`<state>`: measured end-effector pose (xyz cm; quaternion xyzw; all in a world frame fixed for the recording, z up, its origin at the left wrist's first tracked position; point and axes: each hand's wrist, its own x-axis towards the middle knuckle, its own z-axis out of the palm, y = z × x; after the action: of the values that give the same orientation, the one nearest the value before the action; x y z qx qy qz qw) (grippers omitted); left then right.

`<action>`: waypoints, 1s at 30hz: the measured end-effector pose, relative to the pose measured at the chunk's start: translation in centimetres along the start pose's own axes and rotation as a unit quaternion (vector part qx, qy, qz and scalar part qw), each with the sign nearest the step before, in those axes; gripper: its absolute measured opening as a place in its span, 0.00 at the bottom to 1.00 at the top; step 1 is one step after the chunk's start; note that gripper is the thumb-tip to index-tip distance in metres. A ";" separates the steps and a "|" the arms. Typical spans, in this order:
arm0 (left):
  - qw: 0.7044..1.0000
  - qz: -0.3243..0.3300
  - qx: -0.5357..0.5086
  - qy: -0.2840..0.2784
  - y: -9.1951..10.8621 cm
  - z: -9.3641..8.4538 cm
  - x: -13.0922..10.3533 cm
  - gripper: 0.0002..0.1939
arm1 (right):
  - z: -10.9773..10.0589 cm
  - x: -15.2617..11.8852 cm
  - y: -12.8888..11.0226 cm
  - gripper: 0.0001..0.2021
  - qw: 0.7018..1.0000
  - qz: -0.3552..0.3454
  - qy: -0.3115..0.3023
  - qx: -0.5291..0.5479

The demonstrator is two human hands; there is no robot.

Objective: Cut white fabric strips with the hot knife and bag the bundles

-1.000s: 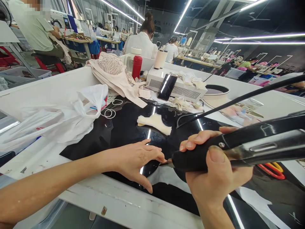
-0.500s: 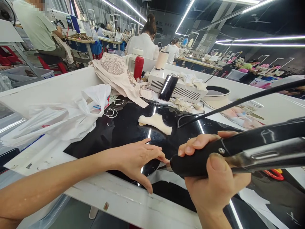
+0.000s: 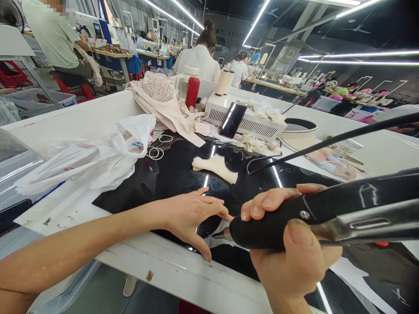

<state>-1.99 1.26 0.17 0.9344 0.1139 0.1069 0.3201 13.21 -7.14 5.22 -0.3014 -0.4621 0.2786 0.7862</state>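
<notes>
My right hand (image 3: 291, 253) is wrapped around a thick black handheld power tool (image 3: 262, 229) with a metal lever along its side. Its narrow metal tip (image 3: 224, 234) points left, low over a glossy black sheet (image 3: 170, 174) on the worktable. My left hand (image 3: 193, 218) lies palm down with thumb and fingers spread, and the tip is between them. A pale greyish patch (image 3: 218, 229) shows under the tip; I cannot tell whether it is a separate piece. Beyond my left hand lies a cream foam piece (image 3: 218, 168).
A black cable (image 3: 327, 146) crosses on the right. Behind stand a phone (image 3: 233, 120), a white vented box (image 3: 258, 126), a red bottle (image 3: 192, 91) and beige lace bras (image 3: 160, 98). A white plastic bag (image 3: 98, 161) lies left. People sit at sewing machines beyond.
The tool and my right hand have shifted slightly left and down, bringing the tip further between my left thumb and fingers. My left hand has hardly moved; the view has shifted slightly.
</notes>
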 end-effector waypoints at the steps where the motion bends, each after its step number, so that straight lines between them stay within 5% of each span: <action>1: 1.000 -0.001 0.001 -0.002 0.0 0.0 0.0 0.40 | 0.0 -0.2 0.0 0.17 1.000 0.002 -0.009 0.002; 11: 1.000 0.010 0.002 0.013 -0.2 0.2 -0.2 0.38 | 0.1 0.1 -0.1 0.16 1.000 -0.002 -0.004 -0.018; 20: 0.994 0.062 0.082 0.025 -0.4 -1.0 -1.5 0.03 | -1.7 1.9 -1.1 0.16 0.995 -0.020 0.073 -0.065; 25: 0.984 0.050 0.161 0.050 -1.7 -1.9 -1.6 0.08 | -2.0 2.1 -0.8 0.16 0.994 -0.025 0.077 -0.070; 30: 0.958 -0.007 0.249 0.144 -2.1 -1.5 -1.6 0.18 | -1.6 1.9 -0.4 0.15 0.995 -0.042 0.060 -0.061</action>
<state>-4.19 3.31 -0.21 0.9585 0.1884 0.2062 0.0580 15.51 -6.40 5.91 -0.3458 -0.4422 0.1980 0.8035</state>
